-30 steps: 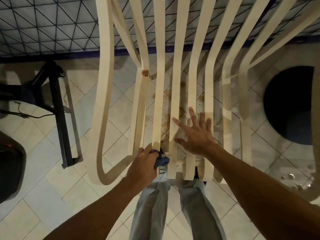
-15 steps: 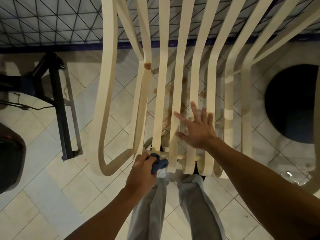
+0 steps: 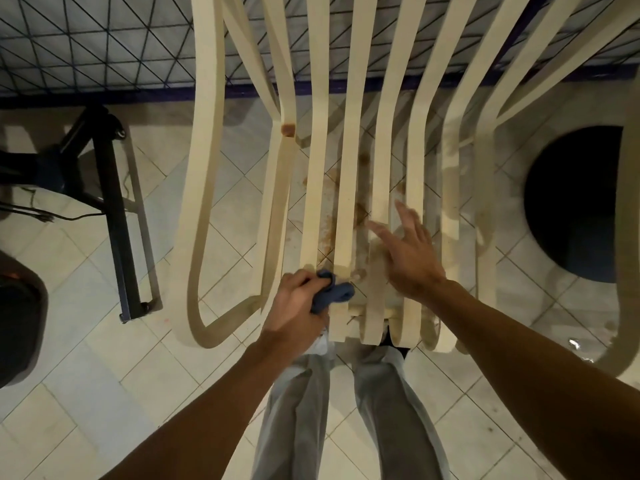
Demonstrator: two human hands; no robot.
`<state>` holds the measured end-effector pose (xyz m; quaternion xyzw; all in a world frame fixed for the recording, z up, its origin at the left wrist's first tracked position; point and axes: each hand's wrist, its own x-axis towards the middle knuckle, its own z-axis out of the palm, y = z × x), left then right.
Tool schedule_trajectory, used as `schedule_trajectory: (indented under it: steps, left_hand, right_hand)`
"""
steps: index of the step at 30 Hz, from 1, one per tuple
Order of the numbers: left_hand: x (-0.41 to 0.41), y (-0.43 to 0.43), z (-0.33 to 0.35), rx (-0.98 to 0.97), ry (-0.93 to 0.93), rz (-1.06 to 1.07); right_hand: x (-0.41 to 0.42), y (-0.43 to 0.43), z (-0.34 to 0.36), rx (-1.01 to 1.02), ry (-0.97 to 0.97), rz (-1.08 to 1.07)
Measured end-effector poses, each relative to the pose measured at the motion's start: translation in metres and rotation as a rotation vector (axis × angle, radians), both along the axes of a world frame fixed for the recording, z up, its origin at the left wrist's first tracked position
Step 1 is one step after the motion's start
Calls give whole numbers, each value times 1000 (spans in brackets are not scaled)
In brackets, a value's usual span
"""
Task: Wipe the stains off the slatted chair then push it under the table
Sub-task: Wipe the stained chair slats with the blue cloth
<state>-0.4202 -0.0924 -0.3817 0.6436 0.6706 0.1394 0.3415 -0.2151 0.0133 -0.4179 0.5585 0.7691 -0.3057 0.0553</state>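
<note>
L hand curled tight round a bunched blue cloth, pressed to the seat's front edge. R hand open, fingers spread over the middle slats; motion-blurred, can't tell if it touches. Cream slatted chair stands on the tiled floor right in front of the person, w/ brown stains mid-seat and one brown spot at a left slat joint. Backrest top cut off by the frame. Black metal stand at left.

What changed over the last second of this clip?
The right hand, earlier pressed flat with fingers spread on the chair slats, now blurs in motion, shifting slightly right. The left hand still grips the blue cloth at the seat's front edge; brown stains remain.
</note>
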Motion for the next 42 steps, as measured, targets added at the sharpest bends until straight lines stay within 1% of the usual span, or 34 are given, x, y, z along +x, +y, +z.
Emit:
schedule_trajectory:
  steps: [2,4,6,9,13,16,19,21,23,25,27,30,33,35,36,37,38,40,42]
  left_hand:
    - [4,14,-10,-39,36,-29]
    - [10,15,-21,-49,71,-146]
    - [13,5,-26,-48,91,-207]
    - [15,-18,-26,-70,78,-203]
    - [12,-33,-21,-104,56,-301]
    - [15,-35,-14,-81,18,-277]
    - [11,-34,-12,-190,-5,-264]
    - [9,-25,-6,-238,-68,-203]
    - [6,-12,4,-243,-136,-81]
    - [1,8,13,-257,-206,117]
    - [-6,35,18,-250,-225,316]
    - [-21,81,16,-233,-269,560]
    - [-38,132,12,-86,-188,595]
    - [-44,161,11,7,-129,587]
    - [-47,176,8,40,-149,610]
    - [-49,189,7,56,-181,642]
    - [-53,203,0,81,-166,640]
    - [-62,229,-16,85,-1,632]
    - [-66,249,-30,95,-38,744]
  right_hand:
    - [12,-3,-2,-39,-60,52]
    - [20,-5,-5,-48,-87,100]
    - [24,-4,-7,-53,-89,110]
    - [20,-6,-6,-64,-83,69]
    - [15,-6,-4,-87,-60,29]
    - [14,-4,-2,-88,-52,18]
    - [11,-4,0,-57,-67,12]
    - [8,-1,1,-11,-68,-9]
    - [4,3,4,22,-62,-40]
    - [-1,8,7,34,-55,-70]
    - [-8,17,10,49,-32,-101]
    - [-22,35,14,3,76,-148]
    - [-42,54,14,-17,206,-133]
    - [-55,67,11,-16,236,-123]
    - [-60,73,10,-26,237,-126]
    - [-65,80,7,-34,228,-121]
    - [-69,88,6,-35,211,-105]
    - [-74,102,4,-35,159,-71]
    - [-75,114,2,-53,64,-34]
